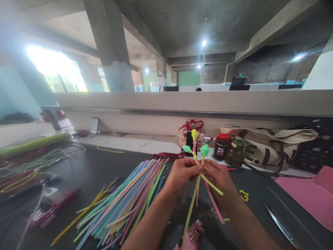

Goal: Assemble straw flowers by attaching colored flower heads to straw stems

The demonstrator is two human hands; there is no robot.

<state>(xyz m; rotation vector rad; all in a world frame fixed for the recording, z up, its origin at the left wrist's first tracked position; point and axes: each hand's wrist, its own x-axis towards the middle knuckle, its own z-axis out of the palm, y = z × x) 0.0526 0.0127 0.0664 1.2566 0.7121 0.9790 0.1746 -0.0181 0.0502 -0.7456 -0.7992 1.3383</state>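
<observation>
My left hand (185, 171) pinches a small pipe-cleaner flower bunch (195, 158) where its stems meet. Opposite it, my right hand (214, 171) closes on the same joint, fingertips nearly touching those of the left. Above the fingers rise a yellow bud, a green puff (205, 150) and a smaller green tip, with a pink and yellow twisted stem. Loose green, yellow and pink stem ends (214, 205) hang below the hands. Exactly how the fingers hold the joint is partly hidden. Beneath lies a crumpled pink shiny wrapper (194, 234).
Many-coloured pipe cleaners (122, 201) lie in a pile to the left. On the right are scissors (281, 224), pink sheets (309, 194) and yellow scraps (244, 195). A red-lidded jar (222, 146), a bottle (236, 152), a phone (189, 140) and bags line the back.
</observation>
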